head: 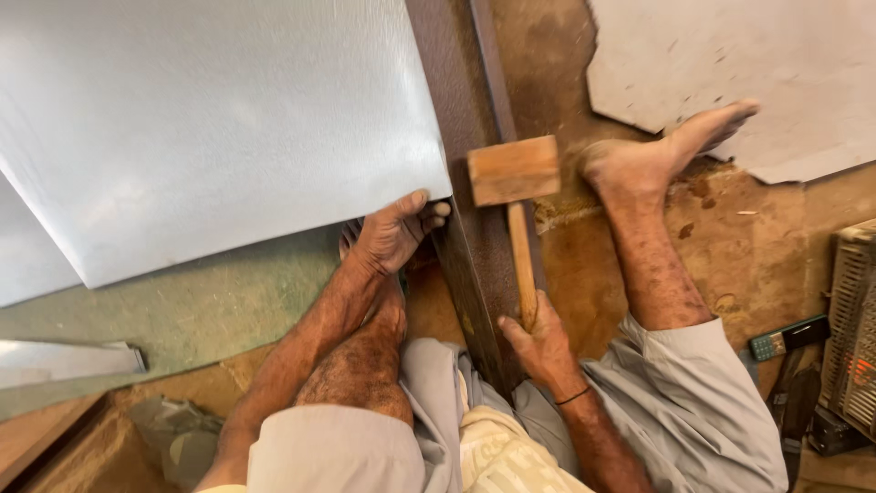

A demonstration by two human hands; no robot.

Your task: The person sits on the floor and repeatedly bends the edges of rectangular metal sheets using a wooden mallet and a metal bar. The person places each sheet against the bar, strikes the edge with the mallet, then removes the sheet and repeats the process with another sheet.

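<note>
One mallet (516, 196) upright, head away, in right hand (540, 342).

A pale grey metal sheet (210, 128) is lying flat, a tan wooden mallet (514, 183) showing grain above a dark brown steel bar (465, 110).
</note>
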